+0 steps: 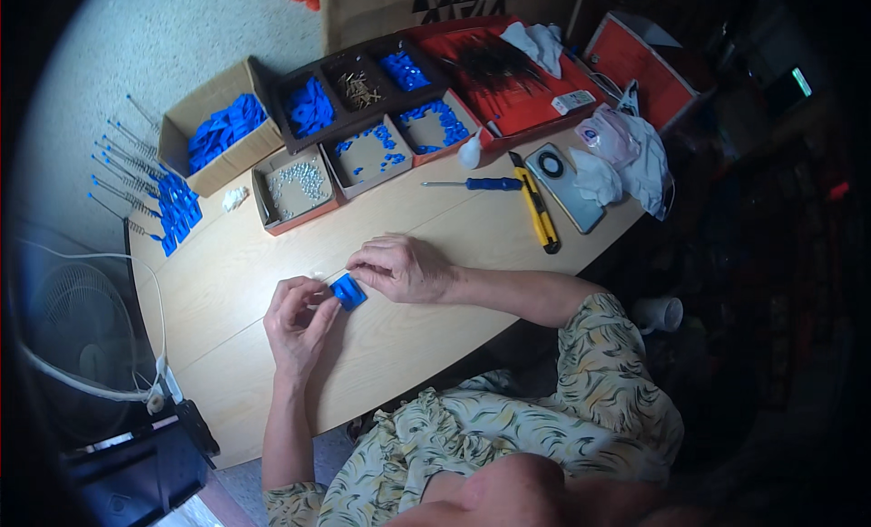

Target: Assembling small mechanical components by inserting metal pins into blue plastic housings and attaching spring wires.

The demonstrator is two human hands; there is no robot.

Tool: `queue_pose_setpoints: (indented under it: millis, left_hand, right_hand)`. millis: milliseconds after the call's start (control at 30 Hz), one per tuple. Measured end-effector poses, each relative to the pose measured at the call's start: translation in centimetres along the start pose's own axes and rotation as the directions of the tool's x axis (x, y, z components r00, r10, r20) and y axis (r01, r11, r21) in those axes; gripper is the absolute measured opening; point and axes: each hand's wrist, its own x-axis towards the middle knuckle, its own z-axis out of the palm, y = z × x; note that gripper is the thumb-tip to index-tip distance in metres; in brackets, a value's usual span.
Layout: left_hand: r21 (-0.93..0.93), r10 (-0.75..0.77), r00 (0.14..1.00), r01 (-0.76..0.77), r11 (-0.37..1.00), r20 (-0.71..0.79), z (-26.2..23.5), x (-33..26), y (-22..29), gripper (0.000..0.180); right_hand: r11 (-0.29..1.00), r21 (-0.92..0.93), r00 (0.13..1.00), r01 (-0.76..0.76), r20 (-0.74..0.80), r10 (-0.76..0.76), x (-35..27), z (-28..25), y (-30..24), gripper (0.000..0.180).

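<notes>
Over the middle of the table, a small blue plastic piece (pixel 352 294) with a squarish flat part sits between my hands. My left hand (pixel 298 326) is closed, its thumb and forefinger pinching the piece's left side. From the right, my right hand (pixel 406 269) comes to the upper edge of the same piece with thumb and fingertips pressed together. Whatever those fingertips hold is too small to make out. Behind my hands stand shallow card boxes, one with small silvery parts (pixel 304 180), another with small blue parts (pixel 369 151).
A cardboard box (pixel 172 155) of blue pieces stands back left, beside a row of blue pieces with springs and rods (pixel 177 205). Behind are a dark divided tray (pixel 336 63) and a red tray (pixel 535 110). A screwdriver (pixel 490 183), yellow cutter (pixel 537 209) and phone (pixel 581 214) lie right.
</notes>
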Motion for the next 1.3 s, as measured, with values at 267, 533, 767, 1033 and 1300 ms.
queue_pose_setpoints:
  millis: [267,533,767,1033,1300]
  left_hand:
    - [-0.083,0.034,0.998,-0.038,0.996,-0.054,-0.2,-1.2,-0.9,0.009]
    - [-0.185,-0.091,0.995,0.083,0.979,-0.035,-0.7,-1.0,-1.5,0.013]
    - [-0.276,-0.209,0.977,0.189,0.942,-0.045,-0.9,-0.2,-1.4,0.01]
    - [0.246,0.156,0.986,-0.166,0.955,0.059,1.1,9.9,4.5,0.008]
    - [0.391,0.074,0.98,-0.143,0.909,0.187,8.0,19.5,1.3,0.01]
  right_hand:
    - [0.984,-0.026,0.824,-0.177,-0.551,0.134,4.3,-13.8,1.4,0.013]
    - [0.607,-0.549,0.813,-0.575,-0.465,0.35,8.1,-22.8,18.5,0.024]
    - [0.489,-0.585,0.76,-0.647,-0.445,0.474,10.6,-23.5,22.0,0.028]
    - [0.393,-0.631,0.699,-0.669,-0.352,0.623,11.8,-24.3,21.1,0.023]
    - [0.4,-0.656,0.729,-0.64,-0.354,0.587,12.3,-23.3,21.4,0.029]
